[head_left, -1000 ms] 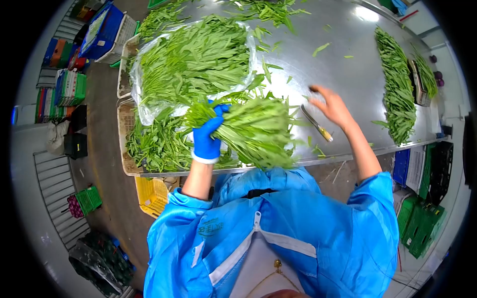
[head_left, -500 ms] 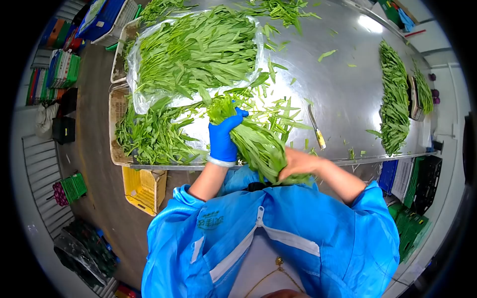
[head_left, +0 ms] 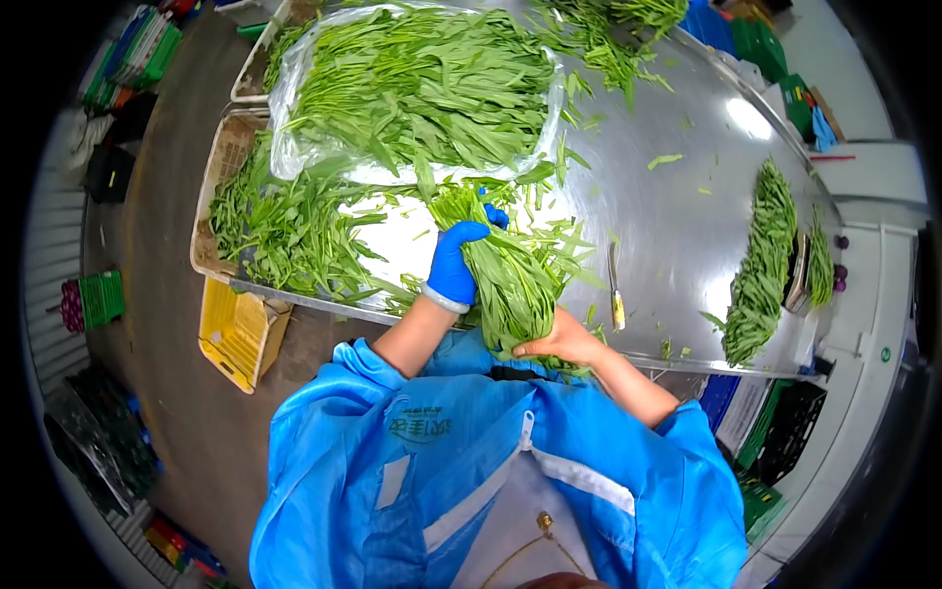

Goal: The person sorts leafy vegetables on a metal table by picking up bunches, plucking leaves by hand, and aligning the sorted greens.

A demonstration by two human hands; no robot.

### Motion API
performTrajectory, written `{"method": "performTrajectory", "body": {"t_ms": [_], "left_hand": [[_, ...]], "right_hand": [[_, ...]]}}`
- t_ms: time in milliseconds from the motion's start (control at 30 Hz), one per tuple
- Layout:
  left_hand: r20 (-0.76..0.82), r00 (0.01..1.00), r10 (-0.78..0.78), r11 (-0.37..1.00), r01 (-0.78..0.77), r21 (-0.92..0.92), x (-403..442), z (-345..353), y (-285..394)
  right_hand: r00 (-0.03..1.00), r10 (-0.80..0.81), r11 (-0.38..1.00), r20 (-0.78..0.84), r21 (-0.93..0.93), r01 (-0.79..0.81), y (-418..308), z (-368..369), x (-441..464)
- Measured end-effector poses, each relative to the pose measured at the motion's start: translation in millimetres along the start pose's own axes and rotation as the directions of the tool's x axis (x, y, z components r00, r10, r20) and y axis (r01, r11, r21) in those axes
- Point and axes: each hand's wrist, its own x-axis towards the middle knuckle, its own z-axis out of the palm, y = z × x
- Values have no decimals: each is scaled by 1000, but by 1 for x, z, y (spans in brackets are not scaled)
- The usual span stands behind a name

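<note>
Nearest the wearer, one bunch of greens [head_left: 515, 285] is spanning both hands at the middle of the near edge of the table [head_left: 677, 216], its leafy end overhanging that edge and its stems pointing toward the far side. The gloved left hand [head_left: 455, 265] is clenching it near the stem ends; the bare right hand [head_left: 564, 339] is grasping the leafy end, thumb in front.

If the left grip were loosening, stems could be slipping out and dropping over the near edge. One knife [head_left: 615, 287] is lying just in from that edge, near the right hand, handle toward the wearer; a careless sweep of the bare fingers could be meeting its blade.

Below the near left corner, one yellow crate [head_left: 221, 344] is standing on the floor. One loose heap [head_left: 304, 226] is covering that corner, and two pale crates, a nearer one [head_left: 208, 216] and a farther one [head_left: 253, 59], are lining the left edge. Beyond the heap, one clear plastic sheet [head_left: 289, 118] is carrying one broad pile [head_left: 422, 88]. One long row of greens [head_left: 765, 265] is lying along the right edge, and another heap [head_left: 618, 49] is resting toward the far edge. Single leaves are overlapping too thickly for counting.
</note>
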Motion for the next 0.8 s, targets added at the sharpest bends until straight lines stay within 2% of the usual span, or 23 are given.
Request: {"method": "performTrajectory", "body": {"t_ms": [67,100,133,167,200,233,267,300,333,367,400,433,467,500,533,567,600,633,667,700,733,767,800], "left_hand": [[29,999,-12,1000,13,-28,-7,10,13],[48,984,-170,985,170,2,0,-41,16],[128,979,-156,967,125,220,-5,-47,24],[140,963,-229,950,190,246,-11,-55,30],[153,940,-305,926,255,277,-12,-64,35],[245,938,-246,795,50,605,-6,-83,34],[343,912,-223,542,-177,822,5,-110,27],[436,868,-239,210,-392,896,11,-130,19],[146,951,-272,292,-63,954,17,-148,4],[-157,947,-280,384,260,886,24,-166,-10],[-199,949,-246,340,277,899,34,-199,-17],[-403,879,-256,678,460,573,30,-202,-18],[-241,949,-204,709,313,632,24,-208,-18],[-72,987,-145,740,156,654,18,-209,-15],[-45,984,-175,900,178,397,19,-206,-13],[-285,920,-269,855,364,368,30,-210,-15],[-200,940,-276,873,333,357,20,-172,-10],[-211,915,-344,860,397,320,21,-153,-8],[-223,884,-410,844,461,273,20,-146,-8],[52,926,-374,908,355,221,26,-173,-24],[410,880,-241,566,-216,796,16,-166,-18],[287,908,-305,852,126,508,14,-156,-11],[203,885,-419,908,415,62,12,-145,-6]], "right_hand": [[985,30,983,-167,-173,-59,-11,-9,-4],[975,25,969,-222,-233,-78,-20,-16,-6],[961,13,951,-277,-293,-98,-28,-22,-7],[946,-79,951,-314,-308,-23,-37,-24,-8],[952,-91,959,-294,-282,5,-36,-28,-6],[956,-100,967,-276,-254,28,-29,-35,-3],[960,-103,974,-259,-222,45,-17,-42,-1],[969,72,993,-235,-72,-92,13,-56,10],[902,206,792,-379,-477,-381,33,-66,23],[874,214,675,-436,-580,-455,44,-69,24],[845,203,540,-494,-664,-518,47,-74,27],[901,130,740,-414,-564,-366,47,-83,30],[939,50,889,-341,-412,-197,51,-84,23],[957,-25,977,-290,-212,-38,57,-78,11],[942,52,926,-332,-337,-169,51,-73,8],[919,109,843,-379,-455,-288,39,-73,12],[889,146,732,-435,-557,-393,29,-72,16],[923,90,847,-375,-458,-269,25,-73,15],[940,136,901,-314,-355,-249,11,-74,13],[951,186,941,-247,-235,-245,-7,-69,5],[958,223,964,-180,-107,-245,-19,-66,0],[962,193,977,-195,-50,-206,-22,-61,-3],[961,176,960,-215,-179,-215,-28,-62,-7]]}}
